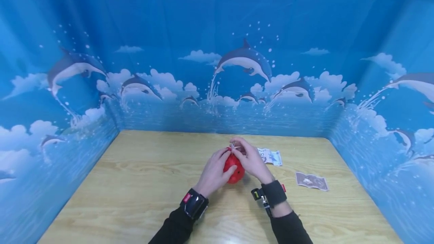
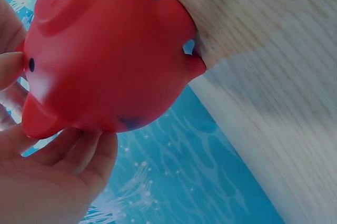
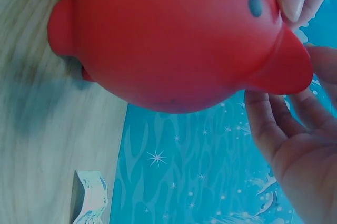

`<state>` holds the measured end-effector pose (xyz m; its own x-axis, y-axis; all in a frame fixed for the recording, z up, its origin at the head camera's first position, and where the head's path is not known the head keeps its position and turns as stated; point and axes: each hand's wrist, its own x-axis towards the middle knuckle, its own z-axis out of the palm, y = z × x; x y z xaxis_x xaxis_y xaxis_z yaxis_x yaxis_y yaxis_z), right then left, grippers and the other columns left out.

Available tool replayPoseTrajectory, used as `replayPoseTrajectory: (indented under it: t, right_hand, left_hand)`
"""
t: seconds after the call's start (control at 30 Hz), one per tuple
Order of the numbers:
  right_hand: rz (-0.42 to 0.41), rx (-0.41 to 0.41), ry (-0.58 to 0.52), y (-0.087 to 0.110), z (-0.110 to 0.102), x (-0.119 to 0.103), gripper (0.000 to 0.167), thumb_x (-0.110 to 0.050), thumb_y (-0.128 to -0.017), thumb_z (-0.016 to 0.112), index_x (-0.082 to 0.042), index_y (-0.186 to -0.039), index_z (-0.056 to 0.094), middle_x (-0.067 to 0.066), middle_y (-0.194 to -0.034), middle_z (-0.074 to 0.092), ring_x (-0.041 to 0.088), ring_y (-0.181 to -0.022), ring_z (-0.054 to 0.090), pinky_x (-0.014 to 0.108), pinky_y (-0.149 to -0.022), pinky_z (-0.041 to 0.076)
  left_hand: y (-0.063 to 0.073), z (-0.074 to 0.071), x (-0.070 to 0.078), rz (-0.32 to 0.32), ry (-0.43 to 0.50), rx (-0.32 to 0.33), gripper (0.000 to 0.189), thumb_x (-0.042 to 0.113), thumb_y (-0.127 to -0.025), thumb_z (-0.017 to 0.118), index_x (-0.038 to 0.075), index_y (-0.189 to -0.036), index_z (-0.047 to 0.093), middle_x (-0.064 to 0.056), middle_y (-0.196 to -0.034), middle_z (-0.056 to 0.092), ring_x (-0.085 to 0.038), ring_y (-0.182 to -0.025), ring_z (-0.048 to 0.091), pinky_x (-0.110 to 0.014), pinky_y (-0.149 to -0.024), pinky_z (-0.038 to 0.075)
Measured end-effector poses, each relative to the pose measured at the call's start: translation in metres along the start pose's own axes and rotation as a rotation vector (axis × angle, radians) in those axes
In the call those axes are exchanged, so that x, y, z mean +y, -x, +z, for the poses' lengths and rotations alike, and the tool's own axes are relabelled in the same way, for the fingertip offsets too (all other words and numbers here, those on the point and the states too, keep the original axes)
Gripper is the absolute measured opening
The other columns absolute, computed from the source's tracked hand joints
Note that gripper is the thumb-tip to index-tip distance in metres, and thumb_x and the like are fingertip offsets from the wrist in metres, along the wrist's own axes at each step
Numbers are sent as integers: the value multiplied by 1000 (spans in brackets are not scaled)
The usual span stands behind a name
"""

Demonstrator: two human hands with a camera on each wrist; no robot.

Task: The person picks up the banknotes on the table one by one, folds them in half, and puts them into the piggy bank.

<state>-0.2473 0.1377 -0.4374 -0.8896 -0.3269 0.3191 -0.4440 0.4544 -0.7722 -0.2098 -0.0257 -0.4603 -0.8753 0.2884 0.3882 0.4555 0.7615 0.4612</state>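
A round red piggy bank stands on the table between both hands, its snout and black eye plain in the left wrist view. My left hand holds it, thumb across the near side and fingers up by the top; at its ear the left fingers show close. My right hand is bent over the top of the pig, thumb and fingertips together on a small pale strip that looks like folded paper. From the right wrist, the right hand sits behind the ear, and the strip is hidden by the pig.
Behind the right hand lies a creased bluish-white banknote. Farther right is a brownish-grey banknote, lying on the wooden table. A blue dolphin-print curtain borders the table at the back and both sides.
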Motion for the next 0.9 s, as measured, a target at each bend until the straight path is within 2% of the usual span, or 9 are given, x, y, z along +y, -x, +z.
replayPoseTrajectory:
  t: [0.27, 0.53, 0.77, 0.9]
  right_hand:
    - [-7, 23, 12, 0, 0, 0, 31, -14, -98, 60, -16, -128, 62, 6, -122, 68, 22, -109, 66, 39, -93, 55]
    - [24, 28, 23, 0, 3, -2, 30, -14, -96, 62, -16, -127, 63, 6, -121, 68, 20, -111, 66, 37, -94, 55]
    - [49, 18, 24, 0, 3, -3, 30, -15, -97, 62, -15, -127, 63, 6, -120, 69, 21, -111, 66, 38, -95, 55]
    - [57, 7, 42, 0, 2, -2, 31, -18, -98, 60, -14, -128, 63, 6, -121, 69, 22, -111, 66, 40, -95, 54]
  left_hand:
    - [-1, 3, -4, 6, 55, -12, 64, 34, -91, 68, 12, -147, 46, -4, -147, 50, -21, -131, 50, -38, -97, 53]
    - [2, 6, -9, -7, 84, -20, 68, 39, -92, 67, 11, -148, 42, -6, -148, 47, -22, -130, 51, -39, -95, 54]
    - [0, 8, -16, -52, 150, -67, 72, 47, -91, 65, 17, -151, 38, -3, -145, 48, -18, -121, 55, -36, -90, 57]
    - [-1, 8, -16, -80, 168, -83, 75, 52, -90, 64, 18, -151, 37, -5, -146, 47, -21, -122, 55, -39, -90, 57]
